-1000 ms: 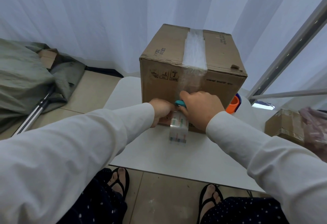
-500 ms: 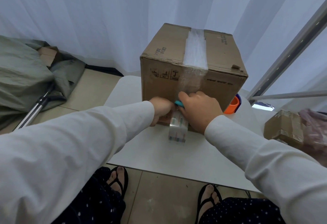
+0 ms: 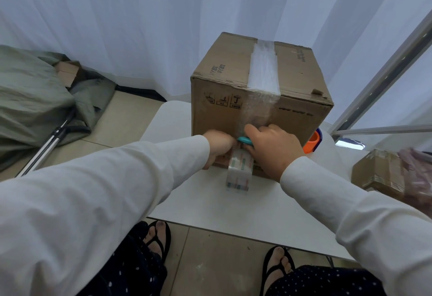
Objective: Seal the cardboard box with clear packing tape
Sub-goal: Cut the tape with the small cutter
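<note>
The right hand [image 3: 272,147] had its grip curled round a teal-handled tool [image 3: 245,140], thumb pressed on the clear packing tape [image 3: 263,71] low on the front of the cardboard box [image 3: 224,106]. The left hand [image 3: 218,147] had its grip curled at the box's lower front; what it held could not be told. A tape roll [image 3: 239,171] hung between them. The box stood on the white tabletop [image 3: 210,204], with an orange dispenser [image 3: 313,142] just beside it.

The right hand [image 3: 272,149] is raised slightly on the near face of the cardboard box [image 3: 259,99]; the thumb is extended further up the tape strip [image 3: 258,111].
</note>
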